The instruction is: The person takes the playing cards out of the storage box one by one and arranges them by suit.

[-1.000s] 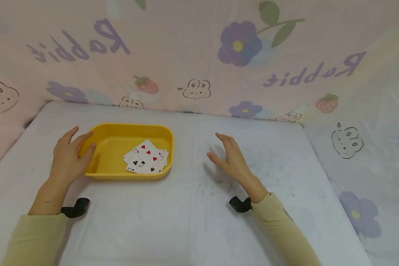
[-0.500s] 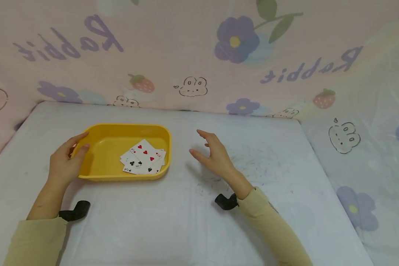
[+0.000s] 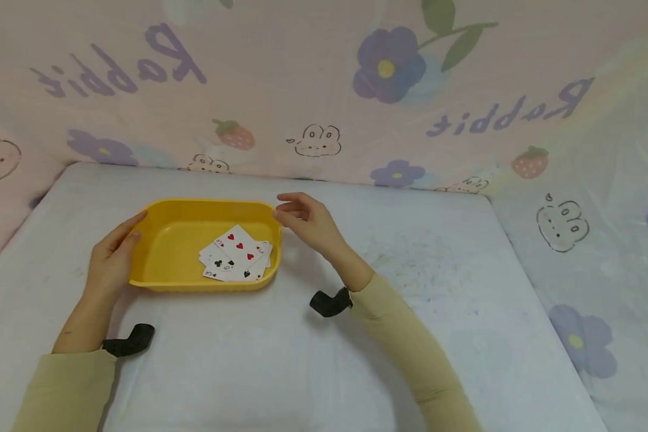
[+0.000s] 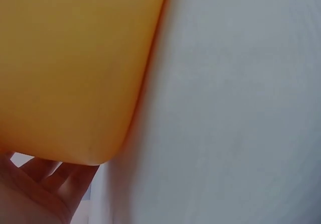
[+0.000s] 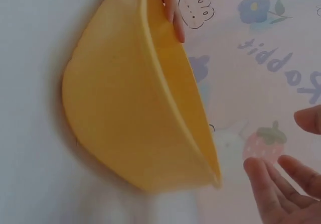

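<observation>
A yellow plastic tray point(image 3: 173, 246) with rounded corners lies at the left of the table in the head view. Several playing cards point(image 3: 240, 255) are piled face up at its right end, the three of hearts on top. My left hand point(image 3: 107, 258) grips the tray's left end, thumb at the rim and fingers on the outer wall, as the left wrist view shows under the tray wall point(image 4: 70, 73). Just beyond the far right corner is my right hand point(image 3: 313, 225), fingers loosely bent, holding nothing. In the right wrist view, its fingertips stand apart from the rim point(image 5: 173, 103).
A white cover point(image 3: 237, 360) lies over the table, with dark smudges point(image 3: 410, 264) on the right half. Behind it hangs a printed curtain point(image 3: 281, 72) of rabbits and flowers. Black camera mounts point(image 3: 329, 302) stick out from both wrists.
My right hand has moved left from the table's middle to the tray's right corner. My left hand, earlier spread over the left rim, has taken hold of that end.
</observation>
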Tool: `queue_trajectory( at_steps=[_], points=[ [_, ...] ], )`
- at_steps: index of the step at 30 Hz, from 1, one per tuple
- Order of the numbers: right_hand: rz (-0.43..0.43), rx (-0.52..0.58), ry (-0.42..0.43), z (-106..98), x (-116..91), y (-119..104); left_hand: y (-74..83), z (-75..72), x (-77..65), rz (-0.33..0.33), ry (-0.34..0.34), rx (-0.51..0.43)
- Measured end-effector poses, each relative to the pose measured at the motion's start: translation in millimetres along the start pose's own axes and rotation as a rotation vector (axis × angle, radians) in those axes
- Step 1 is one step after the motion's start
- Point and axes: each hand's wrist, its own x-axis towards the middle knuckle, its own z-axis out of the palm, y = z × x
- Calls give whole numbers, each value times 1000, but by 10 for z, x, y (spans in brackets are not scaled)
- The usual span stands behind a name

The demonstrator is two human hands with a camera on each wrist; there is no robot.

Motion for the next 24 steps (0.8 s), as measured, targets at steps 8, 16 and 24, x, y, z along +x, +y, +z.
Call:
queue_trajectory(
  at_steps=[8, 16, 24],
  points=[
    [76, 128, -90, 231, 180, -39, -7, 13, 3, -11, 14, -41],
    [167, 125, -151, 496, 273, -114, 21, 19, 2, -58, 47, -48],
    [208, -33, -126, 697, 325, -128, 60, 39, -10, -125, 109, -127]
  ],
)
